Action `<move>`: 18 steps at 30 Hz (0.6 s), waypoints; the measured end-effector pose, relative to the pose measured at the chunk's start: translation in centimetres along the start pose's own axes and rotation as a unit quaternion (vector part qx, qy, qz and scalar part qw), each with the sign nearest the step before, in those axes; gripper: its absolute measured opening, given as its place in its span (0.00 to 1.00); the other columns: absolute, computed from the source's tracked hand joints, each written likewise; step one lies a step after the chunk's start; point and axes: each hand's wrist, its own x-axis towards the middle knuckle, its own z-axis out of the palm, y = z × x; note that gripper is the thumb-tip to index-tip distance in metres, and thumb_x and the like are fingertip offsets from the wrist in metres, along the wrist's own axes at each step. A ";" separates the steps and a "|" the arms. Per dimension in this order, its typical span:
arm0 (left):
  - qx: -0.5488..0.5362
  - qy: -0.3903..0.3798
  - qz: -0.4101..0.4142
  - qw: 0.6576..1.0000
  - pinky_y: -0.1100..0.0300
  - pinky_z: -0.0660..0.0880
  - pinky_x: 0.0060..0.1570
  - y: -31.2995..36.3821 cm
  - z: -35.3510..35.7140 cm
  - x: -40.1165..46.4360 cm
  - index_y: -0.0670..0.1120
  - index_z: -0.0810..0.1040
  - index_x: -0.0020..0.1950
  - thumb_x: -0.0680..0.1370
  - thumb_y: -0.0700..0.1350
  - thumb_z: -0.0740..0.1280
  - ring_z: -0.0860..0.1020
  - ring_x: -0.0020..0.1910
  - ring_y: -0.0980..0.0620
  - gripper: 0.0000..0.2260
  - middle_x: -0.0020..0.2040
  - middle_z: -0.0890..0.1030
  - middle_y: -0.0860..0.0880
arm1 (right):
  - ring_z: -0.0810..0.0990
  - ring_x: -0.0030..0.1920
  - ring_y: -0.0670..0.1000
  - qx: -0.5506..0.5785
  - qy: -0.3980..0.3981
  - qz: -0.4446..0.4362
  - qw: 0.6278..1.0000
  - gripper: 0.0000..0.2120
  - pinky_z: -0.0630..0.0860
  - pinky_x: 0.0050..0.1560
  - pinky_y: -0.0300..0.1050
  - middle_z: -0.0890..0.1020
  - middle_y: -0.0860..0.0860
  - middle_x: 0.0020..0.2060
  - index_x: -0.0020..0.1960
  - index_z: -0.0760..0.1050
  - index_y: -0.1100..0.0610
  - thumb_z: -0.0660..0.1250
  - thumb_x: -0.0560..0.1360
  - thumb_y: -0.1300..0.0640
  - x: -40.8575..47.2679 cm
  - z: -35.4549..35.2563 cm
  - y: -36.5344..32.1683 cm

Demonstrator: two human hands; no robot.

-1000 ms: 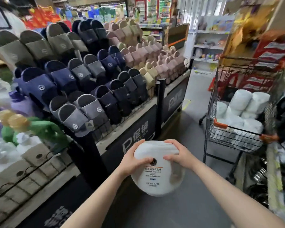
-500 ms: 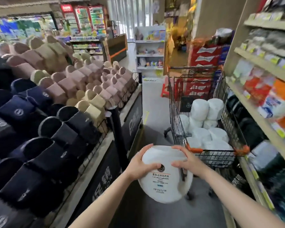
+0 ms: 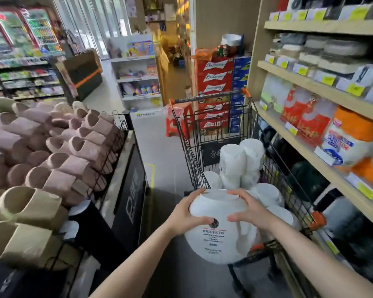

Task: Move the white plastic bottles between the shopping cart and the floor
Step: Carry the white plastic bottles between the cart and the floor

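Bottle (image 3: 219,227), white with a printed label, hangs in the air between both hands at the near end of the cart (image 3: 190,155), just above its rim, with its flat base turned away from the person and its label facing up. The left hand (image 3: 186,214) curls round the bottle's left shoulder and the right hand (image 3: 251,208) curls over the top right, a two-sided grip that suits a wide, smooth, probably heavy jug with little to hook a finger on. Inside the basket more bottles (image 3: 241,160) lie stacked on their sides, so the load likely goes in sideways to nest with them. Slippers (image 3: 58,160) on a rack narrow the aisle on the left and shelves (image 3: 323,89) close the right.
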 end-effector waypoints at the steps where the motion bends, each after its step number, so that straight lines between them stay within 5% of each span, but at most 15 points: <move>1: 0.002 -0.009 0.003 1.000 0.56 0.72 0.64 0.0 -0.5 2.0 0.70 0.67 0.64 0.59 0.59 0.77 0.73 0.61 0.59 0.36 0.63 0.74 0.55 | 0.78 0.55 0.47 0.007 0.012 0.004 1.000 0.39 0.77 0.53 0.42 0.77 0.49 0.55 0.61 0.70 0.47 0.78 0.51 0.46 1.6 -0.7 0.2; 4: 0.009 -0.047 0.032 0.998 0.60 0.72 0.62 0.6 -2.4 8.1 0.69 0.66 0.65 0.61 0.59 0.76 0.73 0.61 0.61 0.35 0.63 0.74 0.58 | 0.79 0.55 0.51 0.025 0.046 0.009 0.999 0.37 0.79 0.54 0.47 0.78 0.51 0.56 0.59 0.71 0.45 0.79 0.51 0.47 6.1 -2.9 -0.2; 9: 0.015 -0.072 0.061 0.995 0.52 0.71 0.64 0.8 -5.2 17.4 0.72 0.64 0.65 0.63 0.58 0.76 0.72 0.63 0.57 0.35 0.64 0.73 0.58 | 0.78 0.55 0.51 0.025 0.115 0.007 0.993 0.36 0.76 0.54 0.44 0.78 0.52 0.56 0.56 0.73 0.43 0.78 0.49 0.47 12.9 -5.8 -1.9; 14: 0.065 -0.100 0.126 0.985 0.51 0.71 0.65 0.0 -8.2 27.2 0.71 0.61 0.68 0.67 0.65 0.71 0.71 0.64 0.56 0.32 0.66 0.72 0.55 | 0.75 0.54 0.50 -0.012 0.236 0.000 0.972 0.32 0.75 0.54 0.47 0.76 0.44 0.52 0.51 0.72 0.38 0.78 0.49 0.44 20.1 -6.6 -3.2; 18: 0.117 -0.155 0.179 0.964 0.53 0.69 0.67 -1.1 -11.2 35.1 0.57 0.65 0.72 0.71 0.65 0.67 0.71 0.66 0.54 0.32 0.68 0.71 0.53 | 0.73 0.54 0.47 -0.055 0.329 0.013 0.943 0.35 0.72 0.51 0.44 0.74 0.45 0.53 0.53 0.70 0.38 0.77 0.48 0.38 26.5 -6.4 -3.8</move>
